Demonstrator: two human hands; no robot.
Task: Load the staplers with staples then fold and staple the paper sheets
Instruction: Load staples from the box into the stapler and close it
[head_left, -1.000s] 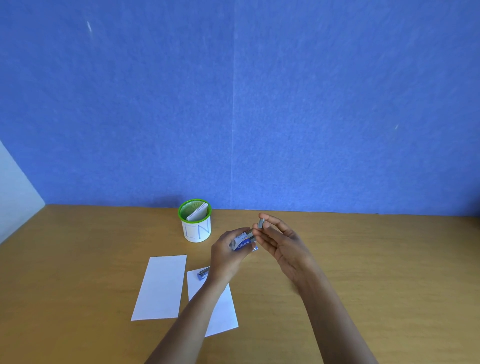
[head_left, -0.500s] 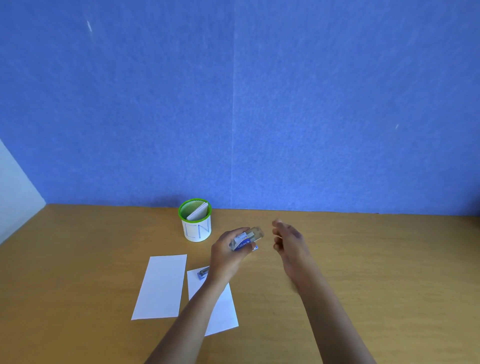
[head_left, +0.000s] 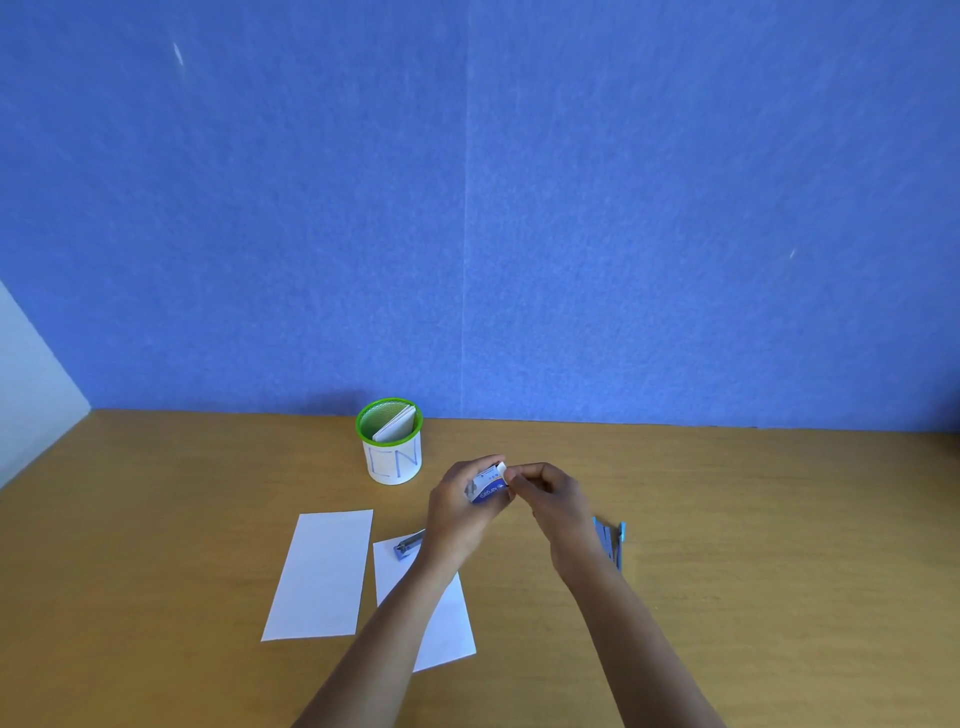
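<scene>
My left hand (head_left: 460, 512) grips a small blue-and-white staple box (head_left: 487, 484) above the wooden desk. My right hand (head_left: 553, 496) has its fingers curled against the box's open white end; what they pinch is hidden. A blue stapler (head_left: 609, 540) lies on the desk just right of my right wrist, partly hidden by it. A second small blue stapler (head_left: 408, 545) rests on the top edge of one white paper sheet (head_left: 441, 618). Another white sheet (head_left: 322, 574) lies flat to its left.
A green-rimmed white cup (head_left: 392, 447) holding folded paper stands behind the sheets. The blue partition wall (head_left: 467, 208) closes the far edge of the desk (head_left: 779, 545), and a pale panel bounds the left side.
My right hand held a staple strip by the box, swung away to the right, and is now back at the box's end. The left hand and box stayed put.
</scene>
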